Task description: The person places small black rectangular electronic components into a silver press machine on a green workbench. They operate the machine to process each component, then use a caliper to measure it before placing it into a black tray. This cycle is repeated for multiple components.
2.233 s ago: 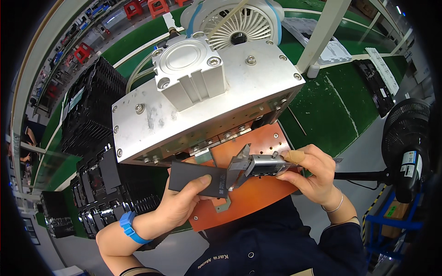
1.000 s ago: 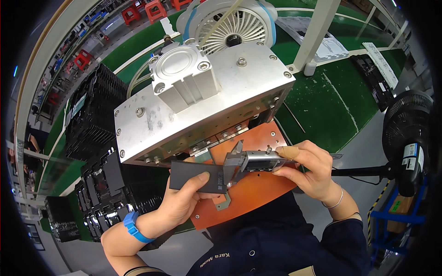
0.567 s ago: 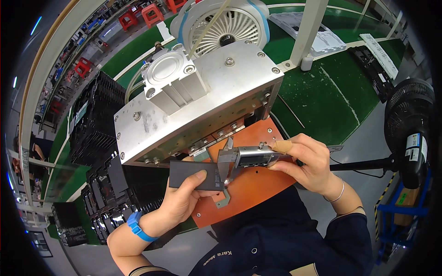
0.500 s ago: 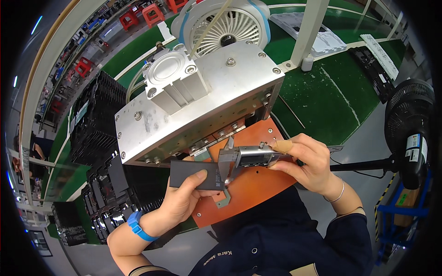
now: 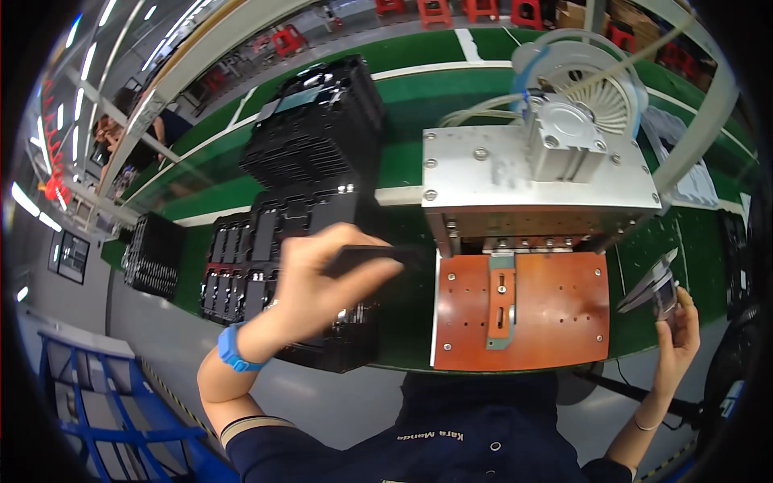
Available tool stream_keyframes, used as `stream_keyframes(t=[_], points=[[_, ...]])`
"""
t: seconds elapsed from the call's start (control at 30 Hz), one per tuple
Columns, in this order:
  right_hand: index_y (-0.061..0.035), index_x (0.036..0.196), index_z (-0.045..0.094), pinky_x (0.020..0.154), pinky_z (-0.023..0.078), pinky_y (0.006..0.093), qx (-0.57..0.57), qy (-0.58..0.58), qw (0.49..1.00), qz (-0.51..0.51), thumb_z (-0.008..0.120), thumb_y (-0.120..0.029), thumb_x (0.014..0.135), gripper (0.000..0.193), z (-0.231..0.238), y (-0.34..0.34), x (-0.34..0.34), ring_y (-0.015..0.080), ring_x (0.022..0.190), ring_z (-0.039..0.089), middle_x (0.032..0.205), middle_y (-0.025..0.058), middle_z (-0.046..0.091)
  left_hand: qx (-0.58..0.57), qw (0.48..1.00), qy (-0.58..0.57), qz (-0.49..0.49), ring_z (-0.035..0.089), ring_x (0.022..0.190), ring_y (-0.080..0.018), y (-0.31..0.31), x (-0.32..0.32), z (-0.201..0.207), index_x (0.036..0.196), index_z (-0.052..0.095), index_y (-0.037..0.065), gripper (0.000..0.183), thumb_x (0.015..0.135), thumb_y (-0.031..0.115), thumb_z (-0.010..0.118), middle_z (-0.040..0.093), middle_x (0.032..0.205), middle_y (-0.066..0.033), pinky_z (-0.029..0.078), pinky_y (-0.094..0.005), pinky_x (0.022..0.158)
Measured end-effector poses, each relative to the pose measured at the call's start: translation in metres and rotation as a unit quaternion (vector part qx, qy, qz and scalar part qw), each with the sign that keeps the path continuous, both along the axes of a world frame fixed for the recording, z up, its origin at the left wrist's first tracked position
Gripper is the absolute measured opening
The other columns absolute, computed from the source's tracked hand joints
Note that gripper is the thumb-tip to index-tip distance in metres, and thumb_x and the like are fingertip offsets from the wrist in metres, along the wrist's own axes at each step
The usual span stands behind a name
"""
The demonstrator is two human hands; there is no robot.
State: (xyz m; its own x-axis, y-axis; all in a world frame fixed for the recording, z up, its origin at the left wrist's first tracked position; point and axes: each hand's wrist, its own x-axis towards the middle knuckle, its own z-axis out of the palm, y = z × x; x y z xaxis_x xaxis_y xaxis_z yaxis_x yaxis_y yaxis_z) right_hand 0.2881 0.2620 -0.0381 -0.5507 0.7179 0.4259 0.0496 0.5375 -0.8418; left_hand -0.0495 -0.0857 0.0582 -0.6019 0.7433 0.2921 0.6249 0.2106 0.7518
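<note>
Left hand (image 5: 310, 278): thumb and fingers pinched on dark flat block (image 5: 358, 256), blurred to my eye | block: beside black trays (image 5: 318, 213), left of orange plate (image 5: 555, 322) | right hand (image 5: 679, 330): fingers curled round caliper (image 5: 662, 296), right of plate

Workbench (image 5: 394, 225): press head (image 5: 483, 181) at centre-right, pneumatic cylinder (image 5: 568, 133) on top, desk fan (image 5: 618, 109) behind. Base plate (image 5: 555, 322) in front of press head; slotted bracket (image 5: 500, 310) on plate, left of its middle. Left of press head: rear tray stack (image 5: 310, 133), front tray stack (image 5: 266, 233) before it, outer tray stack (image 5: 151, 256) farther left. Left hand (image 5: 318, 278), holding slab (image 5: 362, 256), left of base plate. Right hand (image 5: 680, 330), holding caliper (image 5: 659, 291), right of base plate.
</note>
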Motion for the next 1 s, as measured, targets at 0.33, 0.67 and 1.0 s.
stream_keyframes(t=[0.33,0.67,1.0], points=[[-0.0049,0.126,0.065,0.052,0.030,0.0222,0.072,-0.213,0.960,-0.168,0.079,-0.014,0.084,0.045,-0.124,0.140,0.036,0.0045,0.062,0.038,0.071,-0.0060,0.045,-0.134,0.963,0.203,0.113,0.064,0.117,-0.0333,-0.117,-0.088,-0.046,0.117,0.071,0.003,0.042,0.078,0.014,0.080,0.063,0.130,-0.0184,0.051,-0.0378,0.099],[-0.0047,0.121,0.066,0.071,0.045,0.0300,0.178,-0.231,0.943,-0.159,0.073,-0.022,0.089,0.037,-0.121,0.113,0.004,0.0189,0.080,0.054,0.094,0.0066,0.053,-0.250,0.940,0.217,0.083,0.028,0.148,-0.0372,-0.127,-0.073,-0.053,0.139,0.056,0.009,0.048,0.095,0.025,0.058,0.047,0.151,-0.0135,0.030,-0.0464,0.118],[-0.0049,0.126,0.064,0.090,0.043,0.0367,0.209,-0.235,0.938,-0.144,0.074,-0.014,0.087,0.042,-0.120,0.109,-0.001,0.0254,0.099,0.053,0.103,0.0093,0.057,-0.190,0.926,0.311,0.096,0.053,0.121,-0.0321,-0.105,-0.097,-0.054,0.122,0.064,0.000,0.032,0.091,0.010,0.060,0.063,0.125,-0.0132,0.043,-0.0420,0.104]])
